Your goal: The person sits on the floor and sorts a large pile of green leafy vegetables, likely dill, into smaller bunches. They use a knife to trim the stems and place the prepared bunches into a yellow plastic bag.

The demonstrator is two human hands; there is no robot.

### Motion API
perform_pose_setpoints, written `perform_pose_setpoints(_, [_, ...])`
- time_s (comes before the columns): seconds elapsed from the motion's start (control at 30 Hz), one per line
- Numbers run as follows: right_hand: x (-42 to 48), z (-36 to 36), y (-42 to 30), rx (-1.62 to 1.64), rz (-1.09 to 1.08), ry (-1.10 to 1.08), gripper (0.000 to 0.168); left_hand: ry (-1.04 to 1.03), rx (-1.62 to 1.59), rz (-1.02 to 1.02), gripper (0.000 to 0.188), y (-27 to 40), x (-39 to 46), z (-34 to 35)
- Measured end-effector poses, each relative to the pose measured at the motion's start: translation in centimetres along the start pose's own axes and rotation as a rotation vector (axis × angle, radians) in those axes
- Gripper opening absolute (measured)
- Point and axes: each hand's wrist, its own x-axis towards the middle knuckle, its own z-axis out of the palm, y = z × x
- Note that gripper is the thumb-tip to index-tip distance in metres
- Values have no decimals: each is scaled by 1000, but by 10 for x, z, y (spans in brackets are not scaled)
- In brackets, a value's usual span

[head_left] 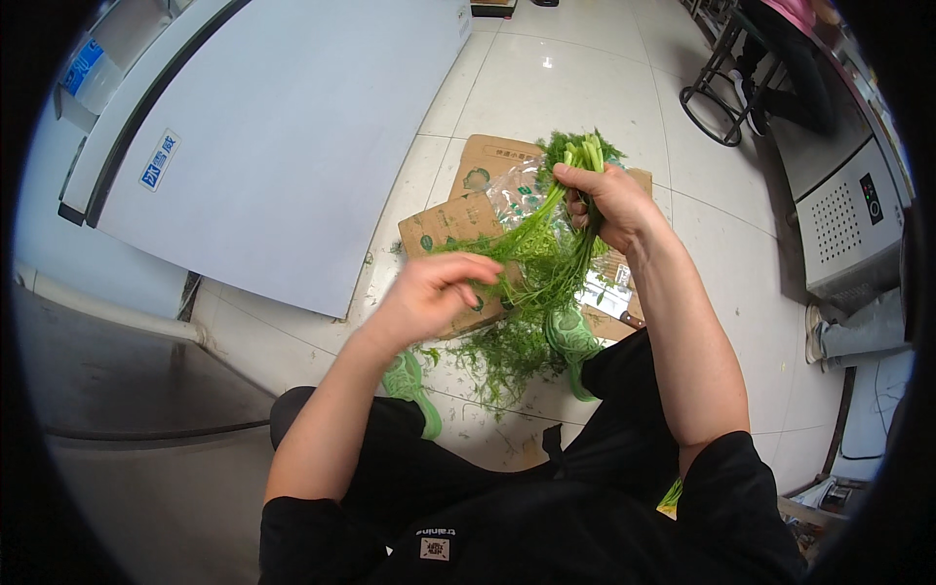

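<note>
My right hand [610, 205] grips a bunch of feathery green herb, likely dill or fennel fronds [545, 270], by its pale stems. The cut stem ends stick up above the fist and the fronds hang down toward me. Beside the hanging fronds is my left hand [439, 292], slightly blurred, its fingers half curled and apart with nothing seen in them. Flattened cardboard [453, 219] lies on the floor below, bearing a clear plastic bag [515, 194] and more greens. A kitchen knife [632, 319] shows its brown handle near my right knee. Loose fronds [504, 362] are heaped between my green shoes.
A white chest freezer [292, 131] stands close on the left, a plastic bottle [91, 73] at its far edge. A metal stool [720, 95] with a seated person is at upper right. A steel appliance [848, 219] and another person's leg [863, 325] lie along the right.
</note>
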Motion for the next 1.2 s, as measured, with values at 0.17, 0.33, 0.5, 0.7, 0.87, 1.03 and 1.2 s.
perform_pose_setpoints(0.17, [-2, -4, -5, 95, 4, 30, 20, -278, 732, -136, 64, -45, -7, 31])
perform_pose_setpoints(0.33, [-2, -13, -9, 132, -24, 21, 20, -540, 919, -573, 24, -71, -14, 23])
perform_pose_setpoints(0.5, [-4, -11, -9, 79, -26, 27, 19, -374, 779, -553, 21, -25, -7, -4])
perform_pose_setpoints(0.7, [-13, 9, -1, -17, -7, 0, 16, 311, 301, -312, 22, 13, 9, -16])
perform_pose_setpoints(0.87, [-17, 38, 13, 0, 29, -117, 15, 468, 143, 41, 29, -1, 26, 17])
perform_pose_setpoints(1.03, [-15, 48, 27, 202, 45, -140, 18, 371, 198, -101, 27, 0, 29, 34])
perform_pose_setpoints(1.2, [-9, 52, 37, 242, 76, -137, 18, 414, 118, -165, 22, -1, 30, 39])
